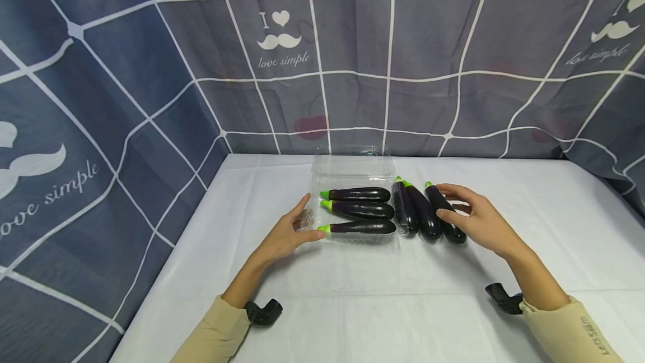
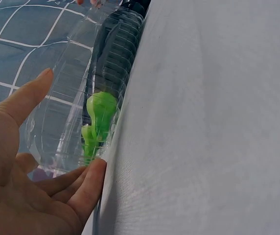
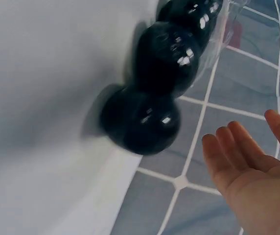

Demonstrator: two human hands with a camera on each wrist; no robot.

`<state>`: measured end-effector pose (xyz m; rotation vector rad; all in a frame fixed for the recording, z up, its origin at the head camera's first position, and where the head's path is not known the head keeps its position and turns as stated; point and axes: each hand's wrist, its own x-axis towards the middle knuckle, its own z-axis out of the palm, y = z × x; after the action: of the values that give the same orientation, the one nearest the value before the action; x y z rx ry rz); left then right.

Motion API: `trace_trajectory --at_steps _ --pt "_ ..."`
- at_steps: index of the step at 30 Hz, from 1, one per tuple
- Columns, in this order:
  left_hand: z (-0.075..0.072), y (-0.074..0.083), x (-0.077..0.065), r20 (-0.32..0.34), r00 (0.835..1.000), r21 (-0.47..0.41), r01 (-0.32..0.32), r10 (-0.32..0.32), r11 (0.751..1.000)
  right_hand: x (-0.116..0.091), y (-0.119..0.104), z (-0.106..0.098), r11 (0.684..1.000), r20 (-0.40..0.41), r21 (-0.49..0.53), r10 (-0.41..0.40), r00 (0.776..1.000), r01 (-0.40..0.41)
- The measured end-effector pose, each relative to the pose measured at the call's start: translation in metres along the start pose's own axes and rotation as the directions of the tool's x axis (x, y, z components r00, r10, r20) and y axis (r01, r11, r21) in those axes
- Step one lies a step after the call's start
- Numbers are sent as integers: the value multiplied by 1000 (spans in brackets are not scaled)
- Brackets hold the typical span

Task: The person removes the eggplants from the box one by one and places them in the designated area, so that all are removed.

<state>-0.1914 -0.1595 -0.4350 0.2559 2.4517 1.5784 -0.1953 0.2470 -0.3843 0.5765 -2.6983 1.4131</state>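
In the head view, a clear plastic box (image 1: pixel 330 181) with its lid (image 1: pixel 353 161) folded back stands on the table. Three dark eggplants lie in it crosswise, including the front eggplant (image 1: pixel 363 227), their green stem ends pointing left. My left hand (image 1: pixel 282 237) spans the box's left end, fingers spread; in the left wrist view its fingertips (image 2: pixel 97 171) are by the box's bottom edge. Three more eggplants lie lengthwise at the box's right, among them the rightmost eggplant (image 1: pixel 450 228). Over that one hovers my right hand (image 1: pixel 471 217), its fingers loosely spread; whether they touch it is unclear.
A white cloth (image 1: pixel 347 307) covers the table. Grey-blue grid curtains (image 1: pixel 428 32) hang behind and at the sides. A black camera mount (image 1: pixel 264 312) is on the left wrist and another black mount (image 1: pixel 504 298) on the right.
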Motion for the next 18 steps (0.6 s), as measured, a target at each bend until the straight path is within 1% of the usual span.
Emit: trace_trajectory --at_steps 6,12,18 --pt "0 2 0 0 1000 0 -1 1 1000 5 -15 9 998 -7 17 -52 999 53" --pt "0 3 1 -2 1000 1 -1 1 1000 11 -23 18 998 6 16 -64 998 64" --pt "0 2 -1 -2 1000 -7 3 -3 1000 21 -28 31 996 44 45 -83 996 81"
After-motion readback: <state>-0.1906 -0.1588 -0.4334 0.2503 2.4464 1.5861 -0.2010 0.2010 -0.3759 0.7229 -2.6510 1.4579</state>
